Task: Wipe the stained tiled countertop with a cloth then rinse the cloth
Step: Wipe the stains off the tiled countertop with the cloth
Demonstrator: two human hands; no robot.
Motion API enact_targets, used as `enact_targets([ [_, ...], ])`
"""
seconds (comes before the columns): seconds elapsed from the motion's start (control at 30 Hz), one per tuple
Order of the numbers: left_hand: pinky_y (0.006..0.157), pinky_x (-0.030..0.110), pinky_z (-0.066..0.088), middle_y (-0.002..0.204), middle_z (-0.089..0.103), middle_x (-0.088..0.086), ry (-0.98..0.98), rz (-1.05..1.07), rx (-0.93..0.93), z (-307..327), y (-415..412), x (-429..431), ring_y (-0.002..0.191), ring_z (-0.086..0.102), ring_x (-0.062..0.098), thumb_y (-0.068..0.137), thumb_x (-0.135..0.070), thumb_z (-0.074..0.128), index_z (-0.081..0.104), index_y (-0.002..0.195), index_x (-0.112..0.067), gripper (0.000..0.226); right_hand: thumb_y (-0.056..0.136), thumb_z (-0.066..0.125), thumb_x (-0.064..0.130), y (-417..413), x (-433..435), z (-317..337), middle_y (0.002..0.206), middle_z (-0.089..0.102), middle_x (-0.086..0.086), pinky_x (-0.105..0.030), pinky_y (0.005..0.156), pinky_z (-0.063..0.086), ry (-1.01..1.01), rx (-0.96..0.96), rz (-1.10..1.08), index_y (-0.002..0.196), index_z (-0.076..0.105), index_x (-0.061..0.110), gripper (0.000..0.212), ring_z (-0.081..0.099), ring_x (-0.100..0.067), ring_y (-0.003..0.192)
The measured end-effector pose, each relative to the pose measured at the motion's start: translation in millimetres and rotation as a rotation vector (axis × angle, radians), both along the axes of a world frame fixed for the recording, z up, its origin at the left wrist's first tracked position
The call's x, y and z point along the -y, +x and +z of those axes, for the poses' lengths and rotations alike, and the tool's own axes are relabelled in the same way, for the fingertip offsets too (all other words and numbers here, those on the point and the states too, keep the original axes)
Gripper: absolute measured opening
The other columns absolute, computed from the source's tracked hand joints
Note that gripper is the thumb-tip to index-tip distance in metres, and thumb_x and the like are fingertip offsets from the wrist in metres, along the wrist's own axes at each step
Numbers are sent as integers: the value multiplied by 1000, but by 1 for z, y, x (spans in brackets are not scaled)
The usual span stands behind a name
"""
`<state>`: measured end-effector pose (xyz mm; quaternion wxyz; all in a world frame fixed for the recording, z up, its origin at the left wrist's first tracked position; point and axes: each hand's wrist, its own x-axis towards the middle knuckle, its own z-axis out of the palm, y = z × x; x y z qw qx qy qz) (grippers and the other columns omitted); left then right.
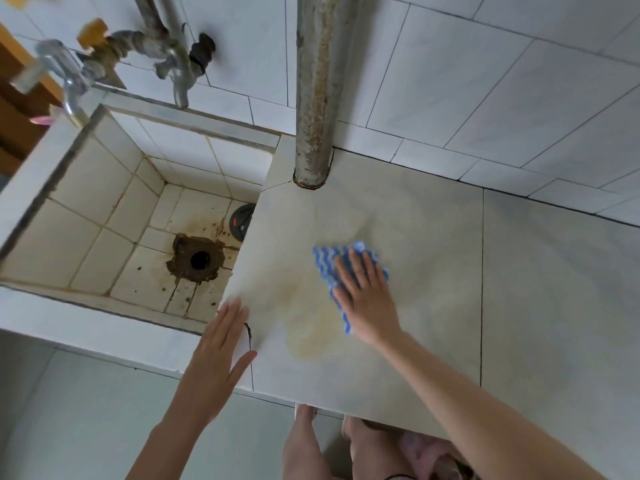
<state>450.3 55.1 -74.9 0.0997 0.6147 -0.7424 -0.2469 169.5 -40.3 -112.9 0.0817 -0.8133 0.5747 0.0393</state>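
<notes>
— What do we have under our right hand (365, 299)?
— A blue-and-white wavy-striped cloth (327, 263). We press it flat on the glossy tiled countertop (433, 271), left of its middle, with our fingers straight and spread.
— And our left hand (216, 362)?
— It's flat and empty, fingers straight, at the countertop's front left corner beside the tiled sink (86, 209).
— Where's the stain (315, 337)?
— We see a yellowish, blotchy patch just in front of the cloth, toward the front edge. A rusty round pipe (317, 91) meets the back edge.

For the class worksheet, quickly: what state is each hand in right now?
Left hand: open, fingers straight, holding nothing.
Right hand: open, pressing flat on the blue striped cloth on the countertop.
</notes>
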Motion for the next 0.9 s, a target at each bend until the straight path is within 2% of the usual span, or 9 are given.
enact_targets([
  [0.1,114,33,13,157,5,-4,-6,6,-3,-1,-1,-1,144,5,15,92,-50,29,14,148,-17,66,98,-2,44,7,45,14,157,4,-14,-43,116,-4,4,36,-191,150,16,17,61,-6,-31,144],
  [0.2,114,30,13,157,7,-5,-14,24,-1,-2,-1,-1,144,6,15,94,-47,25,17,148,-17,62,92,-2,45,38,63,20,158,-6,-13,-37,114,-14,48,74,-286,150,0,19,64,-8,-30,145],
  [0.27,114,29,13,156,11,-4,-20,40,-11,-3,-1,0,144,9,14,96,-46,22,20,147,-17,59,91,1,46,60,61,19,157,10,-13,-38,114,-8,17,80,-248,150,14,19,66,8,-32,145],
  [0.33,114,27,14,156,15,-3,-26,48,-12,-3,-1,0,143,11,13,96,-45,22,24,146,-16,58,98,13,41,78,46,16,151,32,-15,-41,114,4,-50,111,-137,145,34,16,57,28,-34,140],
  [0.47,113,19,13,154,18,-6,-21,97,-30,-2,1,-8,142,13,9,94,-43,25,25,145,-17,58,103,4,39,97,-17,15,155,22,-12,-43,115,13,-27,167,136,149,22,17,54,17,-30,143],
  [0.57,112,11,8,154,18,-7,-14,126,-39,0,6,-19,142,13,7,94,-43,27,24,146,-17,58,103,16,40,88,-50,13,158,16,-7,-41,117,12,-65,201,287,150,19,20,51,9,-25,146],
  [0.63,113,15,10,154,18,-5,-21,121,-26,1,8,-24,142,14,9,94,-42,28,24,146,-17,58,102,26,40,74,-51,12,156,21,-5,-41,118,15,-96,240,351,149,26,22,50,14,-25,145],
  [0.77,114,30,17,154,21,-1,-43,117,14,0,8,-25,142,16,13,94,-40,29,26,145,-14,57,101,29,40,50,-13,10,151,33,-11,-45,112,25,-138,216,284,144,38,20,48,26,-32,141],
  [0.9,114,30,16,153,23,-1,-46,132,25,1,7,-25,142,15,12,94,-41,30,27,145,-15,57,102,8,42,40,45,15,146,39,-20,-42,112,15,-122,96,128,142,34,14,55,30,-37,136],
])
